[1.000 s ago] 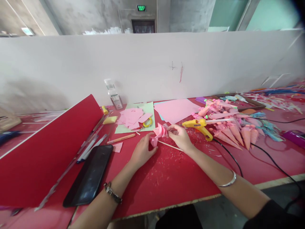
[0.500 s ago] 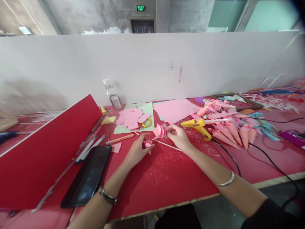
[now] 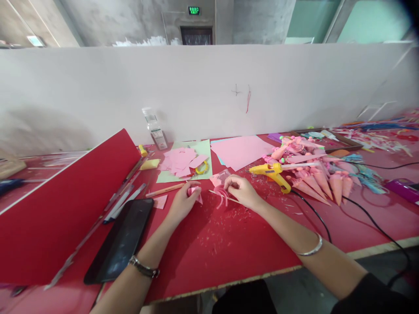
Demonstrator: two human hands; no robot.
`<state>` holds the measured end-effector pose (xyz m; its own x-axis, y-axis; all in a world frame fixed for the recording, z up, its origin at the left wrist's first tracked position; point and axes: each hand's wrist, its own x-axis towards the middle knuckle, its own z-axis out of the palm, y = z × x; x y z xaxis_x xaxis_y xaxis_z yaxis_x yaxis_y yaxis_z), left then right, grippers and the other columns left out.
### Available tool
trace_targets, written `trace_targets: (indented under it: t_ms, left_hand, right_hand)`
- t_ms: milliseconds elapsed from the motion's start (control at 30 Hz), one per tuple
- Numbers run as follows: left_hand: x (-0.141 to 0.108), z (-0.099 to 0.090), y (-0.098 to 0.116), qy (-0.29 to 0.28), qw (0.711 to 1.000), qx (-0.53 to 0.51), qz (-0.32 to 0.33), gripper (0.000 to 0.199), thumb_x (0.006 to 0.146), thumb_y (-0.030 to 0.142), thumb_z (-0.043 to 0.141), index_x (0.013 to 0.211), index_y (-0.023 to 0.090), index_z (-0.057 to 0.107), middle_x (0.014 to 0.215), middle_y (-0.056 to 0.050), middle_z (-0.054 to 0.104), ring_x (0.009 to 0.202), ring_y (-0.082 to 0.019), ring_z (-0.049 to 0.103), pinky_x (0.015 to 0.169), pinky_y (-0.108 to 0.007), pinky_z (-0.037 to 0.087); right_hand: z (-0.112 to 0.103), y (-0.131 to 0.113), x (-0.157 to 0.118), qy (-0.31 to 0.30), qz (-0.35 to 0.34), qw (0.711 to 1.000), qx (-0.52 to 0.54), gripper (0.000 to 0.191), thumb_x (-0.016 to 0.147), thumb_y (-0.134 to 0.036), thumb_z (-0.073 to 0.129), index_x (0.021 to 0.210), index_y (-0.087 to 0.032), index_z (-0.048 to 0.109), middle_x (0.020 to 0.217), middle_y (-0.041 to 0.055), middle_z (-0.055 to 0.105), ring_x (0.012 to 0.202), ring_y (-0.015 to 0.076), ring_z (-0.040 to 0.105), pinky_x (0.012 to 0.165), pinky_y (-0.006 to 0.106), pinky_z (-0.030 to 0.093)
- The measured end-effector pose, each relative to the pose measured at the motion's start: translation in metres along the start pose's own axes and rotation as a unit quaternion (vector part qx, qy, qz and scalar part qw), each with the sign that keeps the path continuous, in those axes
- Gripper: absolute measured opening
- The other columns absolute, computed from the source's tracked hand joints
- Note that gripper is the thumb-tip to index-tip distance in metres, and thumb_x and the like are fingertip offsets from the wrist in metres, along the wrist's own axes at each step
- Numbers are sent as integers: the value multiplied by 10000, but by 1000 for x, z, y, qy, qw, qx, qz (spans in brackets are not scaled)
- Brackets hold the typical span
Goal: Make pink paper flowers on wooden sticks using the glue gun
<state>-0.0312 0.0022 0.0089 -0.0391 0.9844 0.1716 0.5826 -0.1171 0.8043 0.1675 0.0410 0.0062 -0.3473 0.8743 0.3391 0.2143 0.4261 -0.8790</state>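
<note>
At the lower left of the frame, a black tablet (image 3: 121, 242) lies on the red bench (image 3: 212, 266). Left of the lower centre, the left hand (image 3: 181, 201) holds a small pink paper piece (image 3: 199, 198) between narrowed fingers. Near the centre, blurred pink strips (image 3: 221, 197) cross a thin stick (image 3: 235, 200). Just right, the right hand (image 3: 244, 192) has its fingers bunched beside them; whether they grip anything I cannot tell. Farther right, a yellow glue gun (image 3: 273, 173) lies beside pink cones (image 3: 314, 183).
</note>
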Motion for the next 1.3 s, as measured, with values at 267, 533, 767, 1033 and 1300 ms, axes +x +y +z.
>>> trace_targets:
  t_ms: [267,533,767,1033,1300]
  left_hand:
    - [-2,1,6,-2,989,-124,-77,313,718,380,486,959,181,494,558,57,482,477,-90,454,481,-192,361]
    - [-10,-6,25,-204,954,-179,-124,331,749,407,439,969,163,479,503,64,458,341,-42,318,347,-159,244]
    - [-15,-14,26,-390,900,-139,-136,88,699,240,470,693,161,509,477,57,469,388,-52,383,383,-166,274]
    - [-15,-14,28,-373,909,-158,-98,383,732,337,505,1081,194,434,602,39,512,459,-70,436,452,-198,346]
    - [-8,-5,18,-187,940,-282,40,365,826,420,329,1091,185,417,798,-24,520,549,-93,487,598,-273,412]
  right_hand:
    - [1,-5,-4,-77,-39,996,-36,174,685,-42,419,666,-164,541,744,2,522,702,113,507,640,241,399]
    - [3,-24,-13,-115,-124,983,-72,275,722,-164,538,989,-218,505,942,35,485,827,142,477,731,277,409]
    - [12,-28,-17,-156,-128,979,-23,166,750,-222,536,916,-222,548,842,11,481,720,116,491,647,241,425]
    - [17,-27,-18,-123,-121,985,-22,85,757,-178,517,797,-200,588,755,3,520,652,108,489,602,233,404]
    - [13,-11,-8,21,8,990,141,96,733,-262,535,711,-187,479,717,0,562,692,132,550,624,250,427]
